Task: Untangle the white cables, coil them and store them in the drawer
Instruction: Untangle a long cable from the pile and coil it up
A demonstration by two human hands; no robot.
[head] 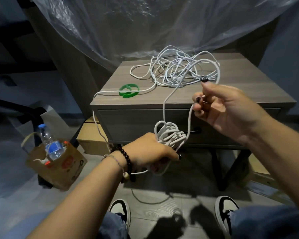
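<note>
Coiling 1 white cable in front of the counter [248, 94].
My left hand [150, 150] grips the cable coil [171, 135]; my right hand [226, 107] pinches its loose strand [190, 116]; the tangle [178, 69] lies near the counter's back edge.

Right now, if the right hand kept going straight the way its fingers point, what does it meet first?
The right hand points up and left over the nightstand's front edge. It would likely first meet the tangled white cables on the top, just beyond the fingertips. Depth is hard to judge.

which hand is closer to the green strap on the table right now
Left. The left hand is below the green strap, in front of the drawer, holding coiled cable. The right hand is farther off to the strap's right.
</note>
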